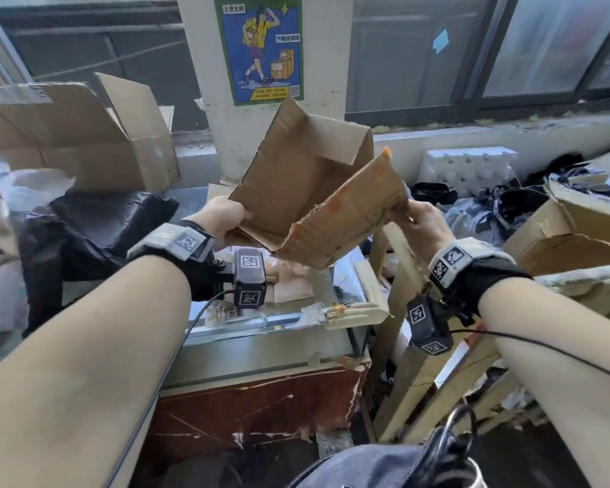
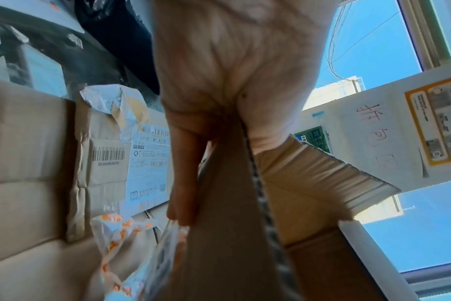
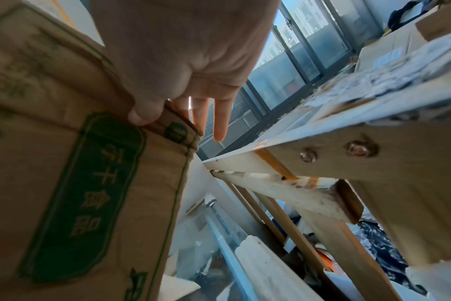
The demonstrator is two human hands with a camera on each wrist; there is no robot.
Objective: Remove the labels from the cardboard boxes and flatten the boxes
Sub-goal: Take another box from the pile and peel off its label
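Opened brown corrugated cardboard box (image 1: pixel 307 184) held in the air over the glass-topped counter (image 1: pixel 346 280) — partly collapsed, not yet flat, no label showing on it. Left hand (image 1: pixel 226 216) grips one edge, right hand (image 1: pixel 418 220) pinches the opposite panel's corner. Large open carton with white shipping label (image 2: pixel 149 160) looks untouched.

The held cardboard box (image 1: pixel 314 195) hangs in open air above the table (image 1: pixel 261 343), whose top is strewn with torn paper scraps (image 1: pixel 289 280), while a black bag (image 1: pixel 96 223) crowds its left edge and a wooden frame (image 1: pixel 402 276) stands against its right edge.
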